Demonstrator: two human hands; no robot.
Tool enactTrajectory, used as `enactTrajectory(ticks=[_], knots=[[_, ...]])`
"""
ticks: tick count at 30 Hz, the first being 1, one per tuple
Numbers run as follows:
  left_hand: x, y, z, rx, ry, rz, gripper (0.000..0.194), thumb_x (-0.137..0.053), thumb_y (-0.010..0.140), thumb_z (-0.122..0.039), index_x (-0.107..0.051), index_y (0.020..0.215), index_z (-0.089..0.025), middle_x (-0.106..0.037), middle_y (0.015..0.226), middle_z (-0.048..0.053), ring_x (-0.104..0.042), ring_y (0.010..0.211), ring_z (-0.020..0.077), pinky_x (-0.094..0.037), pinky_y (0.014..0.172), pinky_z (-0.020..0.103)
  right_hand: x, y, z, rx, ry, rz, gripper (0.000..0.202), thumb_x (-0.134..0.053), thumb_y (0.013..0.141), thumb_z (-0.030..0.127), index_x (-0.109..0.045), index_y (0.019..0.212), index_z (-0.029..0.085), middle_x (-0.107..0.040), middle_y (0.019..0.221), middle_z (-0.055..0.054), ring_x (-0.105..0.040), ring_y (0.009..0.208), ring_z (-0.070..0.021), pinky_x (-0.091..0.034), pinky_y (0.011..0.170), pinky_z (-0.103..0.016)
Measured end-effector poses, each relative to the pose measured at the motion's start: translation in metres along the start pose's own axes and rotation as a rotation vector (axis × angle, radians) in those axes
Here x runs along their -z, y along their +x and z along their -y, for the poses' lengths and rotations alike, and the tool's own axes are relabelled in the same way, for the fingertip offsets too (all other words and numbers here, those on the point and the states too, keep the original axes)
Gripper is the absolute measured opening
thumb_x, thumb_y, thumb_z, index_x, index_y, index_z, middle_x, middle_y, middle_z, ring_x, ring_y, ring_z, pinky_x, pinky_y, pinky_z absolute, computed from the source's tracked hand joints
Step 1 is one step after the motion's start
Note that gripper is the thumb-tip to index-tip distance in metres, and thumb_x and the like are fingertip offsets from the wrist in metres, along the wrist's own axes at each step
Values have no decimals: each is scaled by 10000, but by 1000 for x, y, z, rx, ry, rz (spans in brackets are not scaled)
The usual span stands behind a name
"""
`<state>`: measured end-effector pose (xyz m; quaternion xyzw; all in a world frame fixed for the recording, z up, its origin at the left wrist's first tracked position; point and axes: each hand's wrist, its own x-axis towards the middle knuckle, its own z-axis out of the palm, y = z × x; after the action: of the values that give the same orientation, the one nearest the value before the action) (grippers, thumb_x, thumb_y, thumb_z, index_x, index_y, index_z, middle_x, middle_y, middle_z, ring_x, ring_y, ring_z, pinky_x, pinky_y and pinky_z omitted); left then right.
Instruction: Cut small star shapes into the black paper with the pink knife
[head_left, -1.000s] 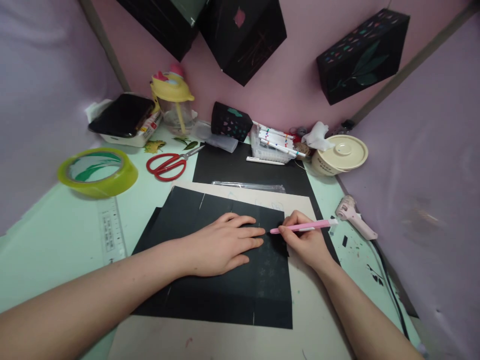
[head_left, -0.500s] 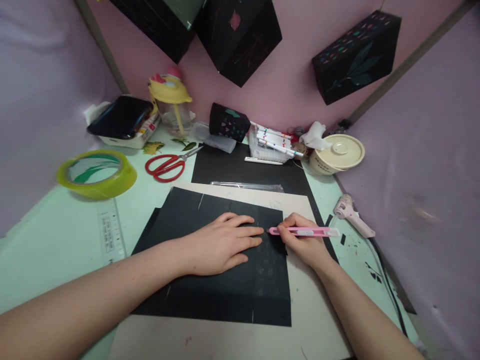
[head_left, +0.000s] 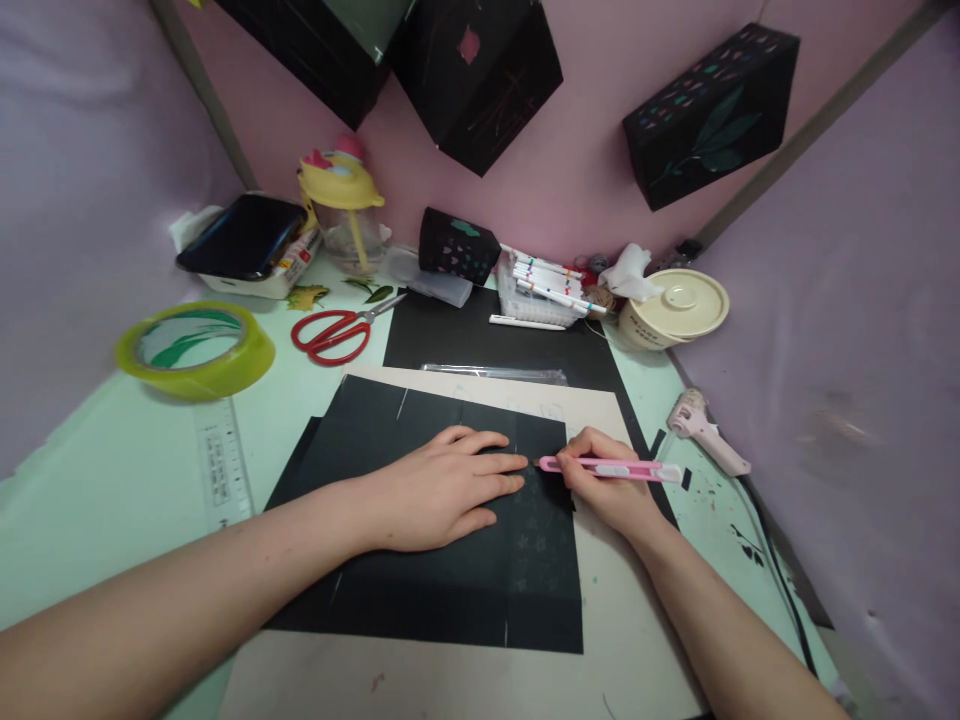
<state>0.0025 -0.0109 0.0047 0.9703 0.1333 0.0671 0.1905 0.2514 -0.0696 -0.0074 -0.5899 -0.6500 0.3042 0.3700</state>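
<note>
Flat on a sheet of black card lies my left hand, its fingers stretched out toward the right edge. My right hand pinches a pink craft knife like a pen. The knife's tip meets the card close to my left fingertips; how deep it goes cannot be seen. Faint drawn shapes and short white marks show on the card. Beneath it is a pale board, with another black sheet sticking out behind.
Red scissors, a roll of yellow-green tape and a clear ruler lie to the left. A pink glue gun with its cord and a lidded cream bowl are on the right. White pens fill a basket behind; black boxes hang above.
The rear end of the craft knife has tilted slightly down and to the right, while its tip stays at about the same spot. My left hand has not moved.
</note>
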Motion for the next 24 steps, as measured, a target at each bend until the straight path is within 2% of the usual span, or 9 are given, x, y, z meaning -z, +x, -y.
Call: enactTrajectory(ticks=[16,24], knots=[[0,-1,1,-3,-14,-17,412,-490,953,-331,-477,1358,-260,-455,1455,22,-335,1357,248,-224,1073,397,-2,-1,3,10,-37,-31,212,-606,828,222,-535,630,202,-560,564,29,-489,512,-113,-363,493,-235],[1,0,0,6,-12,-2,409,-493,953,-327,-480,1357,-265,-452,1458,24,-330,1361,251,-221,1073,393,-1,0,4,-26,-19,-8,203,-595,834,224,-550,638,199,-573,579,23,-499,522,-117,-371,506,-235]])
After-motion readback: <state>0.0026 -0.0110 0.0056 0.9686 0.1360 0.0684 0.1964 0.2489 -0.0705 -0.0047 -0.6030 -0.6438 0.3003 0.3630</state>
